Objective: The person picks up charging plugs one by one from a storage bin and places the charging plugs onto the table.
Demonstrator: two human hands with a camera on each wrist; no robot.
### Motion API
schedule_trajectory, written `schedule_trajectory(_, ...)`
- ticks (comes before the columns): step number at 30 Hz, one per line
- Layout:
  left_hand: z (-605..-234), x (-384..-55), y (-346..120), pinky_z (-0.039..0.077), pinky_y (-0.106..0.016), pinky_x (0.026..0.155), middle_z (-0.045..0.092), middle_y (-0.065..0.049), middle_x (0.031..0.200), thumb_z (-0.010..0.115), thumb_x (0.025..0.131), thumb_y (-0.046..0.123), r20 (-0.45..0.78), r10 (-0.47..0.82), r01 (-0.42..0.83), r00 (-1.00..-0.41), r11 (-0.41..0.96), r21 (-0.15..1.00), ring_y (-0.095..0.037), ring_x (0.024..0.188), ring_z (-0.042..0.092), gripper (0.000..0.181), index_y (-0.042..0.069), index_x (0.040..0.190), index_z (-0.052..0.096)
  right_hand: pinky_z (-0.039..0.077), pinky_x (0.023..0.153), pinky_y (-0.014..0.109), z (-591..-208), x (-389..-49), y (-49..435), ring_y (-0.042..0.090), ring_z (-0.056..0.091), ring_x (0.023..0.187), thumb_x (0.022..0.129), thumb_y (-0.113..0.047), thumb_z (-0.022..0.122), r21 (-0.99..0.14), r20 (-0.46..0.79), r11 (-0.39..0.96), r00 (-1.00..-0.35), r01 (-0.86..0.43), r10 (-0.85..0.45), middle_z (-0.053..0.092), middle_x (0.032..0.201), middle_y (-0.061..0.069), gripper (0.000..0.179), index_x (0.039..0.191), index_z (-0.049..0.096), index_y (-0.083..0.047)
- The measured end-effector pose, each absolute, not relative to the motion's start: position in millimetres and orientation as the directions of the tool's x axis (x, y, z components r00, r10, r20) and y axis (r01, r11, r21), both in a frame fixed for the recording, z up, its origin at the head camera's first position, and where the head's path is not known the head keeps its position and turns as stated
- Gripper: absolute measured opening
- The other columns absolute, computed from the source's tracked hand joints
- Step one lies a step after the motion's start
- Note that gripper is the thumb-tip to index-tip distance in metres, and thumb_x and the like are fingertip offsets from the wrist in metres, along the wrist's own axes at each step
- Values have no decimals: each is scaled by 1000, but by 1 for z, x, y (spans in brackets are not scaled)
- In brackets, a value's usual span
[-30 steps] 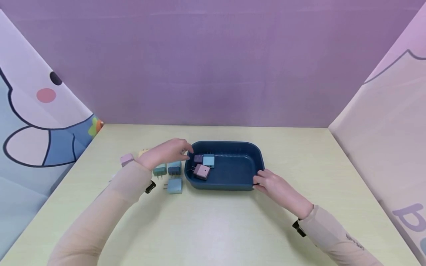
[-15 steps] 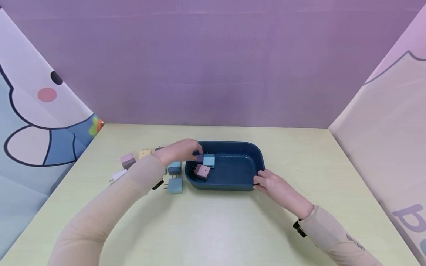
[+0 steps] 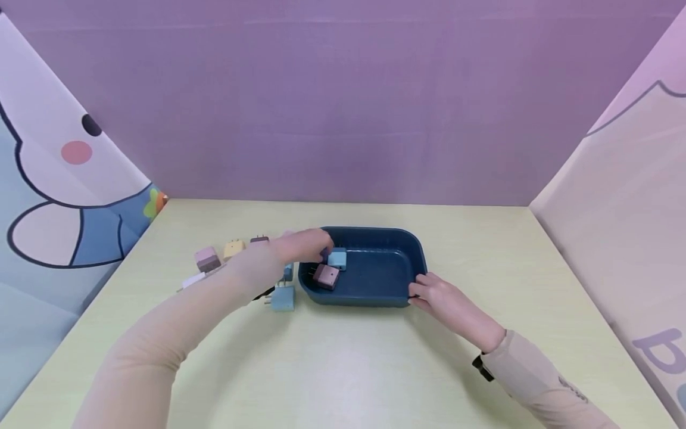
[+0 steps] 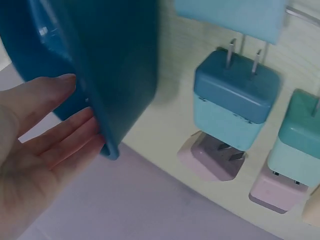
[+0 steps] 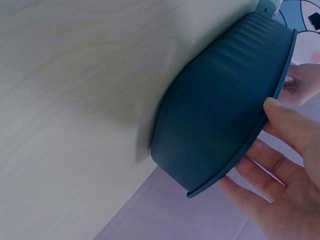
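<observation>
A dark blue plastic box (image 3: pixel 375 232) sits on the table, its near right corner gripped at the rim by my right hand (image 3: pixel 445 301). In the right wrist view the thumb (image 5: pixel 280 115) lies against its outside. My left hand (image 3: pixel 305 243) reaches over the left rim, above the purple charger plug (image 3: pixel 324 256), which it partly covers. The left wrist view shows fairly straight fingers (image 4: pixel 75 142) and a thumb held apart, with tips partly behind the rim and nothing visibly held. A light blue plug (image 3: pixel 337 258) and a pink plug (image 3: pixel 326 276) also lie in the box.
Several charger plugs lie left of the box, including a yellow one (image 3: pixel 233 249), a pink and mauve one (image 3: pixel 206 258) and a light blue one (image 3: pixel 282 298). My left sleeve (image 3: pixel 198 316) hides part of this group. A purple cloth backdrop (image 3: pixel 343 107) stands behind the table.
My left hand has moved right from beside the box's left rim to inside it, over the purple plug. My right hand keeps its grip and the box has stayed in place.
</observation>
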State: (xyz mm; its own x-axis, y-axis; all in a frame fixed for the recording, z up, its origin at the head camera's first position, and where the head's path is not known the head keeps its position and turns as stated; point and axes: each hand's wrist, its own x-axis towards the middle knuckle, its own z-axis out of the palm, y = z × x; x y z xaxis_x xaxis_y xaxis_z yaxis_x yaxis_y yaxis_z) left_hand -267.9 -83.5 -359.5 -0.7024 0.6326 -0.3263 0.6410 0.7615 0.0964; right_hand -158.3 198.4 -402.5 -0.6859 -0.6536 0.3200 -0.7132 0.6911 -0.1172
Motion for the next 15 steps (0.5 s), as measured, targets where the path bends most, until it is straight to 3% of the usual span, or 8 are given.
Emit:
schedule_trajectory(6, -366, -273, -80, 45, -30, 76, 60, -2, 102, 61, 83, 10, -333, 638, 659, -695, 750, 62, -15, 89, 54, 18, 10, 101, 64, 41, 56, 17, -403, -158, 199, 8, 39, 66, 73, -7, 70, -116, 331, 682, -676, -722, -659, 47, 72, -5, 11, 75, 60, -12)
schedule_trajectory(15, -376, -276, -80, 47, -28, 73, 62, -4, 96, 61, 82, 7, -324, 662, 672, -676, 734, 98, -17, 87, 56, 14, 8, 95, 66, 40, 57, 17, -403, -158, 199, 8, 38, 66, 74, -8, 69, -114, 328, 685, -678, -720, -658, 46, 71, -6, 11, 74, 59, -13)
